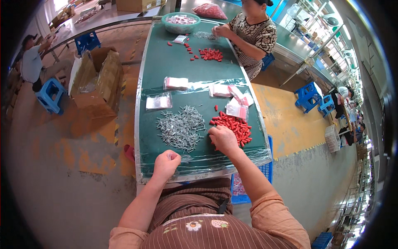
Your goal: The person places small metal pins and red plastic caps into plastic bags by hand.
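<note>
My left hand (pixel 166 161) is curled into a fist near the front edge of the green table (pixel 166 70), just below a heap of grey metal screws (pixel 181 127). Whether it holds anything is hidden. My right hand (pixel 223 138) rests palm down, fingers bent, at the left edge of a pile of red plastic plugs (pixel 236 125); its fingertips touch the plugs. Small clear bags (pixel 158 102) lie behind the screws, and filled bags (pixel 237 108) sit behind the red pile.
Across the table a seated person's hands (pixel 221 30) work beside another red pile (pixel 210 54) and a green basin (pixel 180 22). An open cardboard box (pixel 98 81) and blue stools (pixel 49 94) stand on the left. A blue crate (pixel 253 182) sits under my right elbow.
</note>
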A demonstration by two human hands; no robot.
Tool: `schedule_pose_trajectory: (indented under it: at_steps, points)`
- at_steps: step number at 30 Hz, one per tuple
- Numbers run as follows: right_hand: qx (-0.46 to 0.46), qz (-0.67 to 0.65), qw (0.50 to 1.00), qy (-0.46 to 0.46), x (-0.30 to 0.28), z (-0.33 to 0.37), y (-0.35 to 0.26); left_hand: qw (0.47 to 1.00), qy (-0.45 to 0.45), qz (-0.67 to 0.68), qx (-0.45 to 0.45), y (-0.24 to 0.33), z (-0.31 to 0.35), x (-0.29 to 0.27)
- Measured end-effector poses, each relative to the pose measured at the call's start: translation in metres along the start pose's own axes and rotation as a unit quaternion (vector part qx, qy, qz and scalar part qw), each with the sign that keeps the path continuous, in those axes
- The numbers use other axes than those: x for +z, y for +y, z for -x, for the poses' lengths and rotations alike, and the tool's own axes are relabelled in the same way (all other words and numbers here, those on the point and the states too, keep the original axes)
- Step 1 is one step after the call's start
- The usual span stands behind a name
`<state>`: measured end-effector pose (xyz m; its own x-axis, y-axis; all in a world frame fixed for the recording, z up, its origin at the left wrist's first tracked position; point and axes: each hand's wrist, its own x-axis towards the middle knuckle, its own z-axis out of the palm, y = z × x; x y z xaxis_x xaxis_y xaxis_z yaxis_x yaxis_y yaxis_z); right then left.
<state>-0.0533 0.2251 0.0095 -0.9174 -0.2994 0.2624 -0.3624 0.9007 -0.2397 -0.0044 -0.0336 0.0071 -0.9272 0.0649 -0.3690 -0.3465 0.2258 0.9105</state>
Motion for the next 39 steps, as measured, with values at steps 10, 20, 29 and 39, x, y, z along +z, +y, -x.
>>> schedule_pose_trajectory:
  at_steps: [10, 20, 29, 39]
  points:
    - [0.103, 0.010, 0.987, -0.122, 0.006, -0.017, 0.012, 1.000, -0.002, -0.011, 0.002, 0.002, 0.000, 0.008]
    - [0.001, -0.274, 0.950, -0.149, -0.059, -0.005, -0.097, 0.997, 0.001, -0.038, 0.072, 0.026, 0.008, 0.016]
    - [-0.058, -0.143, 0.978, -0.139, -0.065, 0.000, -0.102, 0.996, -0.002, -0.066, 0.064, 0.019, 0.004, 0.018]
    - [-0.097, -0.115, 0.984, -0.092, -0.067, -0.001, -0.101, 0.997, -0.016, -0.040, 0.071, 0.025, 0.005, 0.017]
